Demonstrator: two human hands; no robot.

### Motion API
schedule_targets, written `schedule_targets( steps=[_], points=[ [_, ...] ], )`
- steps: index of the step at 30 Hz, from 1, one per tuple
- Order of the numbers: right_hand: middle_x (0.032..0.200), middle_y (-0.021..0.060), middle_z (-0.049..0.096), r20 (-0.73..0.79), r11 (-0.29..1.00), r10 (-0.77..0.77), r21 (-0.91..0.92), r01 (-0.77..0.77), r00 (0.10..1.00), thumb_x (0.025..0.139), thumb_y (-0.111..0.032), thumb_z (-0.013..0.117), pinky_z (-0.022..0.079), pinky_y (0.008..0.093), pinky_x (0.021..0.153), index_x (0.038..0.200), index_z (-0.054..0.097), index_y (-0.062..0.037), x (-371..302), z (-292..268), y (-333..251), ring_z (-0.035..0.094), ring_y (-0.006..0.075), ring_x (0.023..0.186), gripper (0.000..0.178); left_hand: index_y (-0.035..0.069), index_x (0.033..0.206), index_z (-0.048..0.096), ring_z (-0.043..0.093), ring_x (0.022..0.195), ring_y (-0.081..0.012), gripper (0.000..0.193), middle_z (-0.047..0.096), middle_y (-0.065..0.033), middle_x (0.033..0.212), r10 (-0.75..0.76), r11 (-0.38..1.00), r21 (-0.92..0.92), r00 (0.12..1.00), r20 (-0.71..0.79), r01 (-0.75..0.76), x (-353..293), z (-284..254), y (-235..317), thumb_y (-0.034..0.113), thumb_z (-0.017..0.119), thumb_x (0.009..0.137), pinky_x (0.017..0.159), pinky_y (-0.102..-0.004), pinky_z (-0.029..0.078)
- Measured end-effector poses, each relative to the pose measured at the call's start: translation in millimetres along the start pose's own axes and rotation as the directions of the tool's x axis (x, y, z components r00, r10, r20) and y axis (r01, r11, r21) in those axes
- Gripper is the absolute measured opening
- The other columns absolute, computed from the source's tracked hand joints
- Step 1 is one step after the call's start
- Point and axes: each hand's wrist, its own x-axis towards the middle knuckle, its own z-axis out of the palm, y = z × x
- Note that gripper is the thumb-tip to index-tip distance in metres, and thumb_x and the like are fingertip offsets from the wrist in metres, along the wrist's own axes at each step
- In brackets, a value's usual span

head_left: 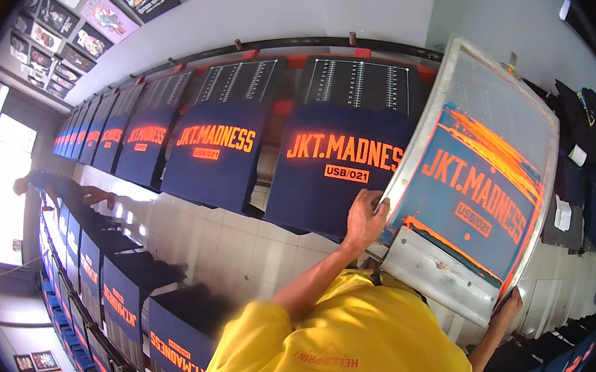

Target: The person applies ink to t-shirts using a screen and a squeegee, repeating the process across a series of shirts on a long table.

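A metal-edged silk screen (464, 136) is held up at a tilt on the right, both hands gripping its frame. My left hand (366, 219) closes on its left edge; my right hand (510, 305) closes on the lower right edge, its fingers partly hidden. Orange ink is smeared across the mesh, around a stencil of lettering. A wide silver squeegee (440, 273) rests within the near end of the frame. Beside my left hand, a navy shirt (306, 192) with orange lettering lies on a black printing board (374, 80), partly covered by the screen.
More printed navy shirts (204, 166) lie on boards in a row curving far left along a dark rail (278, 44). A second row (119, 294) stands at lower left. Another person (57, 186) is by the bright doorway. Dark garments (581, 140) hang at right.
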Motion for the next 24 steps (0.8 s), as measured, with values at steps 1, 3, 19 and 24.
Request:
schedule_targets(
  steps=[1, 3, 19, 24],
  points=[
    [0.06, -0.0084, 0.034, 0.043, 1.0, 0.0, 0.018, -0.001, 0.999, 0.095, -0.021, 0.052, 0.022, 0.0265, 0.041, 0.067, 0.048, -0.0121, -1.5, 10.0, -9.0, 0.032, 0.0053, 0.045, 0.029, -0.004, 0.1, 0.067, 0.06, 0.074, -0.0237, 0.029, 0.057, -0.013, 0.086, -0.021, 1.0, -0.022, 0.999, -0.025, 0.02, -5.4, -4.5, 2.6, 0.02, 0.062, 0.085, 0.07, -0.0355, 0.048],
    [0.063, -0.0049, 0.037, 0.132, 0.995, 0.096, -0.042, -0.091, 0.987, 0.094, -0.02, 0.05, 0.027, 0.0283, 0.048, 0.067, 0.045, -0.0095, -4.8, 28.1, -36.0, 0.035, 0.0076, 0.053, 0.03, -0.004, 0.1, 0.066, 0.06, 0.074, -0.0237, 0.029, 0.057, -0.013, 0.086, -0.057, 0.998, -0.015, 0.996, -0.066, 0.056, -15.9, -12.4, 1.3, 0.021, 0.062, 0.086, 0.071, -0.0356, 0.048],
    [0.063, -0.0058, 0.035, 0.379, 0.857, -0.186, -0.388, 0.338, 0.906, 0.092, -0.019, 0.051, 0.029, 0.0281, 0.053, 0.063, 0.038, -0.011, 153.3, -29.4, -91.0, 0.034, 0.0072, 0.058, 0.032, -0.009, 0.125, 0.049, 0.061, 0.095, -0.0239, 0.055, 0.054, -0.0178, 0.112, -0.009, 0.962, -0.217, 0.81, 0.586, 0.168, -71.8, 5.5, 67.4, 0.029, 0.067, 0.089, 0.083, -0.0348, 0.052],
    [0.078, 0.0035, 0.056, 0.319, 0.798, -0.165, -0.513, 0.317, 0.933, 0.093, -0.023, 0.052, 0.042, 0.0315, 0.072, 0.088, 0.062, 0.0079, 179.8, -61.6, -113.3, 0.048, 0.014, 0.074, 0.033, -0.007, 0.126, 0.048, 0.06, 0.103, -0.024, 0.055, 0.059, -0.0178, 0.108, 0.061, 0.946, -0.252, 0.649, 0.758, 0.205, -66.6, 0.2, 85.1, 0.03, 0.066, 0.09, 0.087, -0.0351, 0.051]
  ],
)
